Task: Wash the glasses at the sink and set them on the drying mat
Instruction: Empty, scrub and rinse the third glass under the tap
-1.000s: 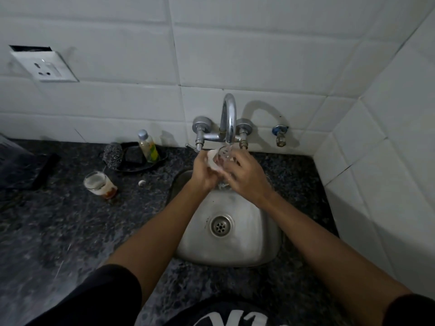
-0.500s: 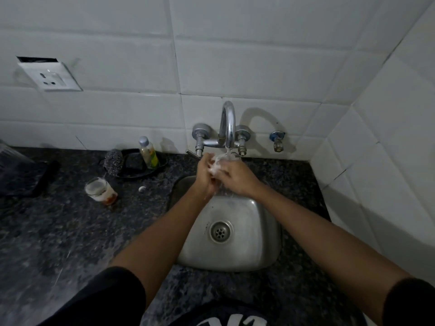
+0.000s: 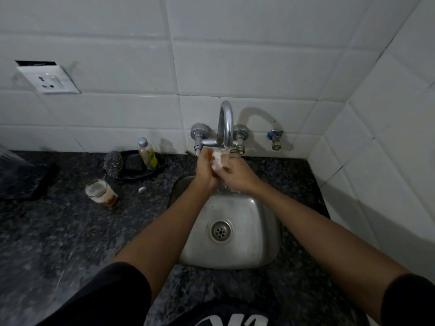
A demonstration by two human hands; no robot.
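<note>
Glass in hands: a clear glass (image 3: 226, 158) is held directly under the tap spout (image 3: 225, 123), above the far rim of the sink (image 3: 237, 231); most of it is hidden by fingers, so its long axis and the way its mouth faces cannot be told.
Left hand (image 3: 205, 171): closed around a white soapy pad (image 3: 217, 160), pressed against the glass from 9 o'clock.
Right hand (image 3: 237, 176): wrapped around the glass from 3 o'clock; the two hands touch each other.
Water: a thin stream falls from the spout onto the glass and hands, with drops splashing below the right hand.
Second glass (image 3: 101, 192): stands upright on the table (image 3: 58, 231) at 9 o'clock of the sink, well apart from it, long axis vertical, mouth up, whitish film on the wall and orange-brown residue at the base.
Tray (image 3: 136, 167): dark, shallow, at 10 o'clock of the sink against the wall; carries a small bottle (image 3: 147, 153) with yellow-green liquid, upright, and a steel scourer (image 3: 113, 164) at its left edge.
Drying mat (image 3: 23, 182): dark, at the far left edge of the table, only partly in view.
Wall: white tiles, with a socket plate (image 3: 50, 81) at 10 o'clock and a small stop valve (image 3: 275, 140) to the right of the tap.
</note>
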